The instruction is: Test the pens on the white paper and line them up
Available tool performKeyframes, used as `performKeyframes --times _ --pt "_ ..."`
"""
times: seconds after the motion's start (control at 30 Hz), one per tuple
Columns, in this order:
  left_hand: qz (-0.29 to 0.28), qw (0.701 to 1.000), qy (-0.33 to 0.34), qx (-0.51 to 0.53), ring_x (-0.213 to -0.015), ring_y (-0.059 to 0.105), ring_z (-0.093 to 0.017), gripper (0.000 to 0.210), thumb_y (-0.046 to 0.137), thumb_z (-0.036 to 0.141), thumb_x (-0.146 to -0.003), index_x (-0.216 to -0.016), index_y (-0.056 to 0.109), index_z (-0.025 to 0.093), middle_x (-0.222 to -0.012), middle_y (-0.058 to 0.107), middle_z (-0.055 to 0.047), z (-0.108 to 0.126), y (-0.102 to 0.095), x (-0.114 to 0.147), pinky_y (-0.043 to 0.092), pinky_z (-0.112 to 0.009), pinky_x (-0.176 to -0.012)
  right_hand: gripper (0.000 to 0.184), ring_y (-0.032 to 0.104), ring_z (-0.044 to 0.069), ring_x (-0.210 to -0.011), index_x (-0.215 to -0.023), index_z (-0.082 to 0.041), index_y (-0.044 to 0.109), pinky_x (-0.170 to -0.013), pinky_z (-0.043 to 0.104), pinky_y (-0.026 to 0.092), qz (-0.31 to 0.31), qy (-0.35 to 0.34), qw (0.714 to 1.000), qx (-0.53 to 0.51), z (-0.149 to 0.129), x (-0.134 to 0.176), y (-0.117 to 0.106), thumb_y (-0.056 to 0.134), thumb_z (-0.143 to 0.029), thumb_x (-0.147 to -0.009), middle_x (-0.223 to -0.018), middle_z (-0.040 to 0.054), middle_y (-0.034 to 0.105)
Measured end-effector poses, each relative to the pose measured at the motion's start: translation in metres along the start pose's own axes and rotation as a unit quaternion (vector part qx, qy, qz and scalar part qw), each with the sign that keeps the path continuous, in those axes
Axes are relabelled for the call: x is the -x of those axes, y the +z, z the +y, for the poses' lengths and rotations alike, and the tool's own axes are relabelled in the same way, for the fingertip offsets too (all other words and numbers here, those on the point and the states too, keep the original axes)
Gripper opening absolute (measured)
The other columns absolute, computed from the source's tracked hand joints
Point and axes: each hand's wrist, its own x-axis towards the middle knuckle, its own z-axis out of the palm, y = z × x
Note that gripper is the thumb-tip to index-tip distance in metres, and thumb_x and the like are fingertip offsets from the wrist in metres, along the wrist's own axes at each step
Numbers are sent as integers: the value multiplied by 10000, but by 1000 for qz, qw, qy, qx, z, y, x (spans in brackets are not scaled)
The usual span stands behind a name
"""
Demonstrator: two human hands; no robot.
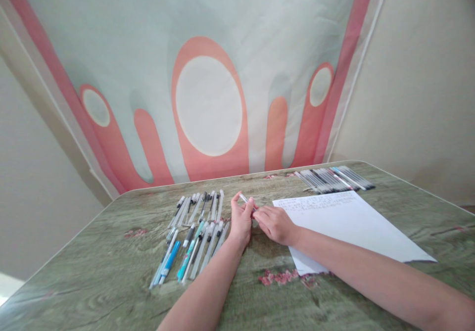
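Observation:
My left hand (242,218) and my right hand (273,223) meet over the middle of the table. Between them is a slim, pale pen (243,198), its upper end poking out past my left thumb. My left fingers pinch its upper part, while my right fingers close round its lower end, which they hide. Beside my right wrist lies a white paper sheet (345,227) with handwritten lines near its top. Left of my left hand are two rows of pens: an upper row of clear, black-tipped ones (196,208) and a lower row including a blue pen (170,261).
At the table's back right lies a row of thin refills or pens (334,180), side by side. The wood-patterned table (96,271) has printed pink flowers. A wall hanging (256,34) with orange-red shapes rises behind the far edge.

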Motion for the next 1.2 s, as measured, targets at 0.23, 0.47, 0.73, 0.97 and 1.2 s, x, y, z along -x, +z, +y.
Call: performKeyframes --times 0.23,0.47,0.73,0.97,1.2 --pt "55 997 -13 43 -635 598 -110 753 632 358 -721 -1327 200 242 -749 625 -7 -7 -1 -5 463 -252 -664 251 533 185 -932 -1031 -176 547 -772 292 415 -25 34 997 -64 -5 -11 -11 408 -298 -862 -985 94 600" --pt "47 999 -6 11 -708 614 -138 742 601 383 -744 -1338 193 208 -807 641 -40 -9 -2 -9 471 -268 -683 258 577 140 -805 -1046 -208 568 -719 261 422 -83 117 966 -216 0 -17 -30 389 -202 -860 -951 41 633" --pt "-151 938 96 -296 -1073 512 -223 495 430 413 -835 -1279 385 200 -1177 546 -119 -5 9 12 393 -390 -909 348 557 120 -598 -1116 -143 471 -579 217 379 -84 297 936 -167 75 -16 -43 503 -233 -782 -672 -8 626" --pt "-324 731 204 -565 -1245 329 -224 304 407 358 -849 -1052 592 227 -1244 512 -56 11 22 36 271 -420 -1006 209 591 172 -769 -892 -150 620 -667 243 378 -125 425 893 74 141 9 -37 500 -288 -790 -800 84 655" --pt "-335 705 207 -590 -1218 364 -217 320 430 348 -837 -1099 565 224 -1210 539 -56 10 21 35 279 -412 -995 209 598 224 -871 -821 -133 652 -723 285 405 -148 473 857 141 156 24 -31 468 -227 -793 -885 150 654"
